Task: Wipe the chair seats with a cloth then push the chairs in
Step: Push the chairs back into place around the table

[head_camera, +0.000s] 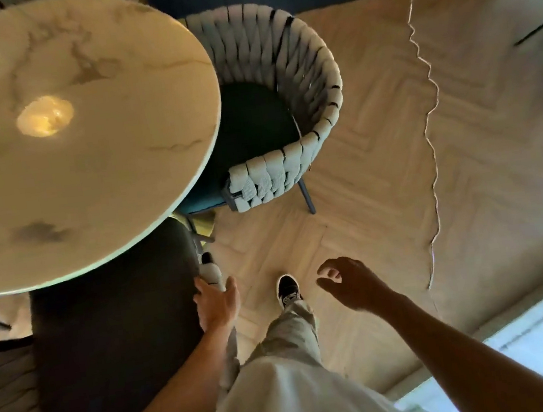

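Two woven chairs at a round marble table (74, 135), one person standing beside them.

Left hand (217, 303) grips the armrest (211, 270) of the near chair (116, 347), whose dark seat lies partly under the tabletop. Far chair (284, 100) sits tucked against the table's right edge. Right hand (345, 282) hangs over the wood floor (377, 157), fingers loosely curled, holding nothing. No cloth can be made out.

The left hand (216, 301) reaches forward and down, fingers curled in a grip; the right hand (345, 280) hangs free, fingers loosely curled, forearm extended
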### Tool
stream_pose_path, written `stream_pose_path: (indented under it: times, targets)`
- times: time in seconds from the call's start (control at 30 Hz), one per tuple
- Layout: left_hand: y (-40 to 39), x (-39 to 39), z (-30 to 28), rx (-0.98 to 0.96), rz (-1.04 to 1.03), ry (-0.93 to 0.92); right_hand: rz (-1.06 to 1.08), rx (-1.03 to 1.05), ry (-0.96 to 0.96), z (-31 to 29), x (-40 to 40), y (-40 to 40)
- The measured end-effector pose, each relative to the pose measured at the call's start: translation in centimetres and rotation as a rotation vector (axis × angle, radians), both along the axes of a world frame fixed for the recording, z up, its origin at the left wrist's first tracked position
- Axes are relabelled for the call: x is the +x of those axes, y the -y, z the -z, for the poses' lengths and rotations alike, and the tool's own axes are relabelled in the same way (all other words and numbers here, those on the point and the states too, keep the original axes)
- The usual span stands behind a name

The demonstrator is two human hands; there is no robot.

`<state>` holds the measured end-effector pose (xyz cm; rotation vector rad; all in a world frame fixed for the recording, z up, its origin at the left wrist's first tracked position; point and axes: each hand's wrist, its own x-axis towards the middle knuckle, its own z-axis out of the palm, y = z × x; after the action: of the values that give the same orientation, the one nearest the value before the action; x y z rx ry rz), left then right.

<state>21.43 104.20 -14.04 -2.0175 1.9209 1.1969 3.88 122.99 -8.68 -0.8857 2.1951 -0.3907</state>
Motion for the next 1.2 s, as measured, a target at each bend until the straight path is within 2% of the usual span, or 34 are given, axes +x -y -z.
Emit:
stream_pose_path:
  times: [0.13,0.3,0.5,0.7,0.83,0.9,1.07,1.2]
  targets:
    - [1.2,-1.7,0.6,-0.020,-0.058,0.037,-0.157,0.058,0.008,-0.1,-6.0,4.2]
    - [2.5,-3.6,0.4,0.019,-0.115,0.058,-0.283,-0.009,-0.011,-0.9,-11.8,11.2]
    - [2.7,-4.1,1.1,0.014,-0.210,0.108,-0.506,-0.096,-0.220,0.5,-18.7,21.5]
    - [2.8,-4.6,0.7,0.050,-0.283,0.183,-0.827,0.163,-0.086,0.6,-24.2,30.7]
    - [3.3,-5.3,0.4,0.107,-0.315,0.256,-0.908,0.242,0.029,2.6,-22.2,31.8]
    - [3.2,-5.5,0.2,0.117,-0.332,0.268,-0.920,0.241,0.021,3.5,-21.0,31.1]
    - [3.1,-5.4,-0.1,0.105,-0.271,0.254,-0.953,0.044,-0.279,4.9,-19.4,27.9]
    - [2.8,-4.4,0.2,0.079,-0.153,0.240,-0.899,0.024,-0.341,5.4,-19.2,27.2]
